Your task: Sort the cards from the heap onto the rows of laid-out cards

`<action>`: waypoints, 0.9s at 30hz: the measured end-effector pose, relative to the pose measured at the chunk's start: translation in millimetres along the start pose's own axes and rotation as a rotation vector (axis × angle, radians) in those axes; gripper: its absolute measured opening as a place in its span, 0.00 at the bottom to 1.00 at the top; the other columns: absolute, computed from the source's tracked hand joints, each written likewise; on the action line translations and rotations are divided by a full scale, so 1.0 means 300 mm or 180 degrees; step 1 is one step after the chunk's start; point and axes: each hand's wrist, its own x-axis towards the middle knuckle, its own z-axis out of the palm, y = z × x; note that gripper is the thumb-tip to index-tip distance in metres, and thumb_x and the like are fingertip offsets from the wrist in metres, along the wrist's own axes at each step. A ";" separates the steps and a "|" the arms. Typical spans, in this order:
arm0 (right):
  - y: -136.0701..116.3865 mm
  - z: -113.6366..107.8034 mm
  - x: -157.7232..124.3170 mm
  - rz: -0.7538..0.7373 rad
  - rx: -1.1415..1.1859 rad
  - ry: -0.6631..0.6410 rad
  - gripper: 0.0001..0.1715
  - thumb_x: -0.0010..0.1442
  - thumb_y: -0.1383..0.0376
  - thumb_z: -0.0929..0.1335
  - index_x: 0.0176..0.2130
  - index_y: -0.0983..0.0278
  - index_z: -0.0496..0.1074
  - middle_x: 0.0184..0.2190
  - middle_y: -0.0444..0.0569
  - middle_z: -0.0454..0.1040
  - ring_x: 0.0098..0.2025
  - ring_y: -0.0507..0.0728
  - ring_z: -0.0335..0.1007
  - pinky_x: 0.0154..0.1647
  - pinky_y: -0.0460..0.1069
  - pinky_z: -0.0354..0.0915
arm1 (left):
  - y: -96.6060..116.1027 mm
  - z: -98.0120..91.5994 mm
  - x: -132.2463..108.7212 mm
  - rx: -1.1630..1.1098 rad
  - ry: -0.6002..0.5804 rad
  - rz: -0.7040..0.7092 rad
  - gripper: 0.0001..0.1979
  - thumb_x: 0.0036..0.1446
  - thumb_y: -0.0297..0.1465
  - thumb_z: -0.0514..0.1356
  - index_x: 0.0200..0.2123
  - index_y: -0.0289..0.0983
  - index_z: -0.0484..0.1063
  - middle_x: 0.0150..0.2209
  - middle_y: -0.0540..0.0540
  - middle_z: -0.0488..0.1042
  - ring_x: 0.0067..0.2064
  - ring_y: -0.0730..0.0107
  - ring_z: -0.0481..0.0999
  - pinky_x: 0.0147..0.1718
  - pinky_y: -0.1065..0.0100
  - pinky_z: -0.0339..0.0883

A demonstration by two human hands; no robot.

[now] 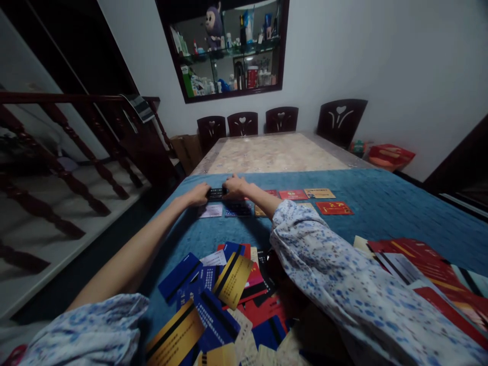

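Note:
At the far left of the laid-out cards, a black card (216,193) with pale print lies at the blue cloth or just above it. Its left end is pinched by my left hand (199,194). On the opposite end my right hand (234,187) has its fingers closed, partly hiding that edge. Just nearer to me are a pale card (210,211) and a dark blue card (238,209). Farther right in the two rows are a red card (293,194), a tan card (319,193) and another red card (334,208). My right forearm covers part of the rows.
A loose heap of cards (213,310) in blue, gold, red and white spreads close to me. Red packets and papers (427,269) lie at the right. A blue cloth (385,203) covers the table's near part. Chairs (282,119) stand beyond it, and a railing (76,152) runs at left.

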 end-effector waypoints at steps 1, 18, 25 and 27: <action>0.000 0.005 0.007 -0.0002 0.0018 0.0006 0.28 0.59 0.51 0.69 0.54 0.63 0.75 0.59 0.61 0.69 0.62 0.72 0.59 0.55 0.61 0.65 | -0.002 0.000 0.003 -0.0001 -0.0026 0.0004 0.24 0.46 0.22 0.56 0.49 0.36 0.74 0.50 0.42 0.75 0.51 0.61 0.74 0.52 0.68 0.67; 0.012 0.044 0.034 -0.0098 0.0148 -0.0084 0.25 0.60 0.54 0.68 0.54 0.59 0.75 0.58 0.56 0.72 0.63 0.71 0.58 0.56 0.63 0.63 | -0.014 0.002 0.045 -0.0085 -0.0402 0.0044 0.21 0.42 0.25 0.58 0.42 0.34 0.76 0.45 0.41 0.76 0.46 0.56 0.75 0.48 0.65 0.71; 0.004 0.053 0.033 -0.0103 0.0143 -0.0082 0.25 0.61 0.54 0.67 0.55 0.61 0.73 0.59 0.57 0.71 0.62 0.71 0.58 0.56 0.63 0.63 | -0.004 0.005 0.053 0.0036 -0.0503 0.0034 0.24 0.43 0.24 0.56 0.47 0.32 0.74 0.46 0.40 0.75 0.47 0.59 0.75 0.48 0.66 0.70; -0.003 0.048 0.030 -0.0103 0.0108 -0.0077 0.25 0.61 0.55 0.67 0.55 0.61 0.73 0.59 0.57 0.71 0.62 0.71 0.58 0.56 0.63 0.63 | -0.004 0.009 0.050 0.0059 -0.0467 -0.0022 0.27 0.42 0.24 0.56 0.49 0.34 0.73 0.48 0.41 0.75 0.49 0.59 0.74 0.50 0.67 0.69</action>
